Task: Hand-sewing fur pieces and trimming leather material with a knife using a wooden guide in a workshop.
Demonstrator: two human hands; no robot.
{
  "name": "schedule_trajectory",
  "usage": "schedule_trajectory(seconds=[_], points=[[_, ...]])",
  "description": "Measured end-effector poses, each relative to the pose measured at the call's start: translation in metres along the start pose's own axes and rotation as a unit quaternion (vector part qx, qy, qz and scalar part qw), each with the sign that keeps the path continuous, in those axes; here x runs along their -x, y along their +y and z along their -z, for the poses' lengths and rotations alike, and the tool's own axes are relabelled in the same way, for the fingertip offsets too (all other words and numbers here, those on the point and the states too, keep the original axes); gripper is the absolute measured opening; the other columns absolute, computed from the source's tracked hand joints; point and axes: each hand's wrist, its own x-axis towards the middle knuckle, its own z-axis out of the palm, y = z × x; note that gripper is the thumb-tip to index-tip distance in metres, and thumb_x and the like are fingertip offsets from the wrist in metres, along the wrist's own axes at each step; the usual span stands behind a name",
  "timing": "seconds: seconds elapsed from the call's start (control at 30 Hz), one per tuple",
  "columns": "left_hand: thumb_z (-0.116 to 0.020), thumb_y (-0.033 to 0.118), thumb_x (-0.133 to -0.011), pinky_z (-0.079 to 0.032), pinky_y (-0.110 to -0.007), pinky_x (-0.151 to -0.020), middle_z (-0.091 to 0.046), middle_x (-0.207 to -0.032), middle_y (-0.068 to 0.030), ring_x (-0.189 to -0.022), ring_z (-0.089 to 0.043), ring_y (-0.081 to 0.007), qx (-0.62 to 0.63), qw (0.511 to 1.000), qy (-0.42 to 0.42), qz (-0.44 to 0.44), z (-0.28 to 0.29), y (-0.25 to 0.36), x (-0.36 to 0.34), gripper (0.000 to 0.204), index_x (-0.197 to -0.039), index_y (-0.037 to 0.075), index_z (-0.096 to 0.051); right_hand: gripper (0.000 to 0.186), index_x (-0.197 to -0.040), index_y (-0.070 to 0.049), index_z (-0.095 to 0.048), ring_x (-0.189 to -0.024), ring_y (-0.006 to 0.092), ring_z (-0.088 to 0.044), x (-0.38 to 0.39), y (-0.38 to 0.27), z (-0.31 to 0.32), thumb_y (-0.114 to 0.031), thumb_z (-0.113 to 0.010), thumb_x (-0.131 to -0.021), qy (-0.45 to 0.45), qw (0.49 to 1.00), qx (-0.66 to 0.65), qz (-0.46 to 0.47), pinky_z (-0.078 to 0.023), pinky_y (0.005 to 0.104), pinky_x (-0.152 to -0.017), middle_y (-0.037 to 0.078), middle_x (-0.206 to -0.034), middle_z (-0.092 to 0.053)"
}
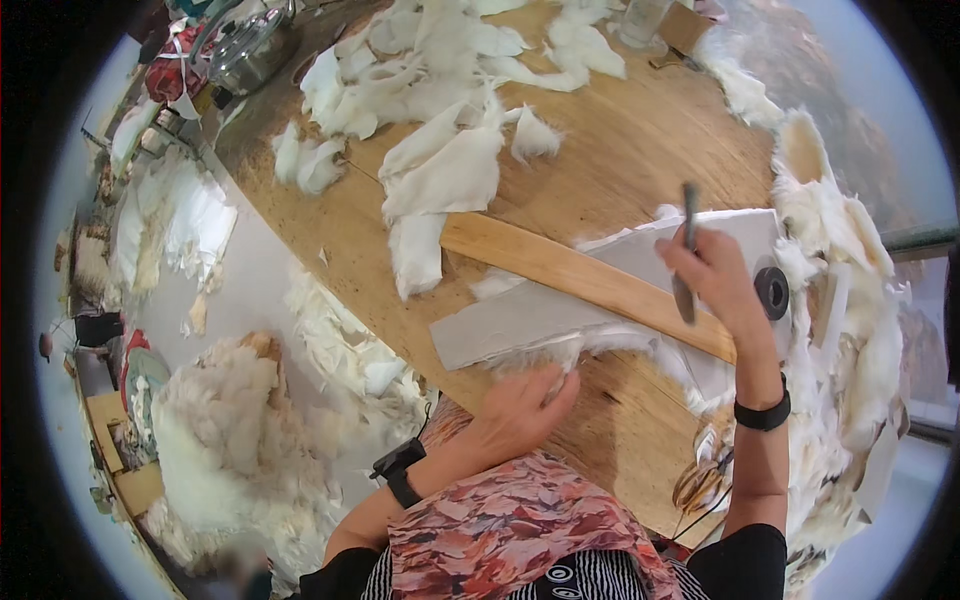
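Observation:
My right hand (715,275) is closed around a slim metal knife (684,300), its dark end pointing up and its blade end down. It hovers over a pale grey cut piece of fur pelt (490,328) with white fur showing along its edges. Across that piece lies a long wooden strip (570,268), slanting from upper left to lower right. My left hand (525,408) is at the near edge of the pelt, fingers pinched on its white fur. A black ring-shaped weight or roll (771,292) rests on the pelt's right end.
White fur scraps (440,165) cover the far side of the wooden table (640,130). More pelts (840,220) line its right edge. A large fur heap (225,430) stands left on the floor. Near me are wire loops (700,482); a lidded metal pot (248,50) is far left.

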Motion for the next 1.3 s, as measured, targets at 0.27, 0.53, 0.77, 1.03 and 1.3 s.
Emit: schedule_trajectory(seconds=[0.27, 0.53, 0.77, 1.03, 1.3], points=[[-0.056, 0.008, -0.081, -0.051, -0.036, -0.065, -0.061, -0.104, -0.0111, -0.077, -0.061, -0.0251, -0.025, 0.993, -0.098, 0.063, -0.007, -0.005, 0.002, 0.033, -0.113, 0.005, -0.060, 0.040, -0.081, -0.004, -0.061, -0.068, 0.0339, -0.065, 0.018, 0.006, -0.087, -0.041, -0.076, -0.077, -0.015, 0.926, 0.346, 0.151, -0.048, 0.0426, -0.060, 0.016, -0.071, -0.065], [-0.068, 0.013, -0.086, -0.050, -0.032, -0.069, -0.064, -0.089, -0.0073, -0.080, -0.062, -0.0202, 0.504, 0.836, -0.166, 0.138, 0.056, -0.010, 0.013, 0.014, -0.096, 0.003, -0.066, 0.050, -0.092, -0.006, -0.059, -0.076, 0.0333, -0.066, 0.007, 0.009, -0.102, -0.043, -0.082, -0.068, -0.005, 0.917, 0.393, 0.072, -0.050, 0.0445, -0.066, 0.013, -0.077, -0.068], [-0.075, 0.007, -0.075, -0.051, -0.036, -0.083, -0.062, -0.114, -0.0166, -0.101, -0.061, -0.0300, -0.170, 0.933, 0.067, 0.310, 0.127, -0.078, 0.037, 0.048, -0.120, 0.003, -0.060, 0.050, -0.102, -0.009, -0.058, -0.080, 0.0337, -0.067, 0.030, 0.021, -0.068, -0.037, -0.082, -0.068, 0.074, 0.936, 0.343, 0.027, -0.050, 0.0440, -0.069, 0.013, -0.082, -0.069], [-0.073, 0.016, -0.076, -0.046, -0.044, -0.090, -0.062, -0.111, -0.0171, -0.109, -0.057, -0.0356, -0.078, 0.981, -0.040, 0.175, 0.068, -0.072, -0.018, 0.052, -0.124, 0.004, -0.057, 0.056, -0.102, -0.008, -0.057, -0.078, 0.0368, -0.065, 0.037, 0.009, -0.060, -0.034, -0.086, -0.061, 0.038, 0.937, 0.343, 0.058, -0.050, 0.0444, -0.069, 0.014, -0.079, -0.068], [-0.071, 0.017, -0.082, -0.046, -0.034, -0.087, -0.064, -0.108, -0.0101, -0.101, -0.061, -0.0220, 0.244, 0.877, -0.196, 0.364, 0.102, -0.091, -0.041, 0.050, -0.126, 0.003, -0.053, 0.054, -0.092, -0.002, -0.060, -0.069, 0.0351, -0.065, 0.110, -0.014, -0.044, -0.038, -0.086, -0.062, 0.045, 0.969, 0.239, -0.032, -0.050, 0.0412, -0.063, 0.015, -0.072, -0.065]])
